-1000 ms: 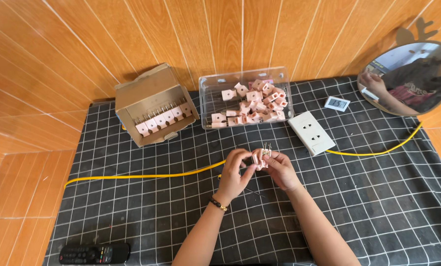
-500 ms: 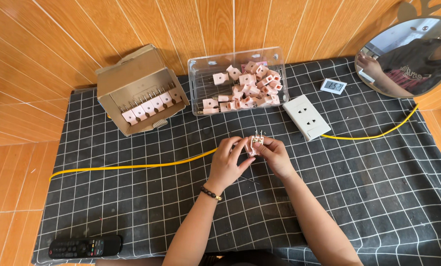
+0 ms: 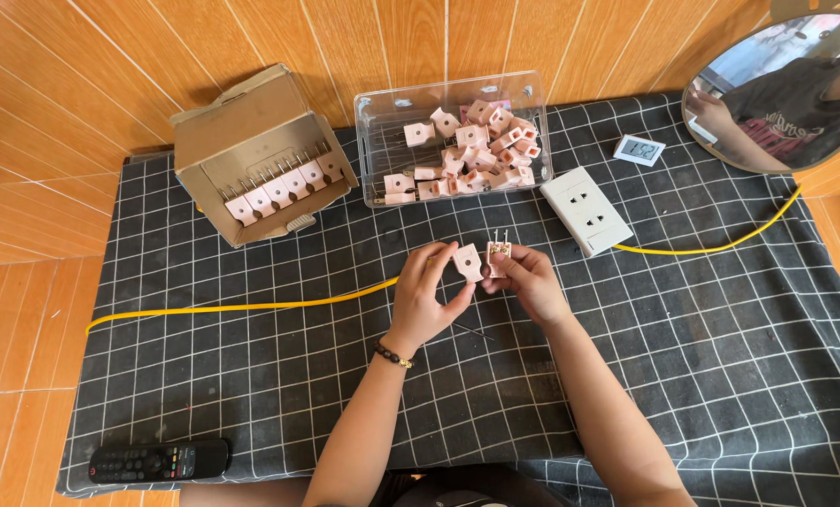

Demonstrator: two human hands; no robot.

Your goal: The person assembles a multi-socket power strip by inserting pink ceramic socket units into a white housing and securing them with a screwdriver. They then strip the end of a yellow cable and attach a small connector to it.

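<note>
Left hand point(image 3: 429, 296): fingers pinched one pink plug half point(image 3: 469, 262).
Right hand point(image 3: 530, 279): fingers pinched one two-pronged plug half point(image 3: 499, 253), above the checked cloth point(image 3: 701, 357).
Cardboard box point(image 3: 251, 141): eight plugs in one row point(image 3: 279, 188).
Clear tub point(image 3: 453, 141): too many to count.

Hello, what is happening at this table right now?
A person holds two small pink plastic plug parts above the black checked cloth. The left hand holds a pink plug cover; the right hand holds a pink plug body with metal prongs. Behind stand a clear plastic box of pink plugs, a cardboard box with a row of plugs and a white socket block.
</note>
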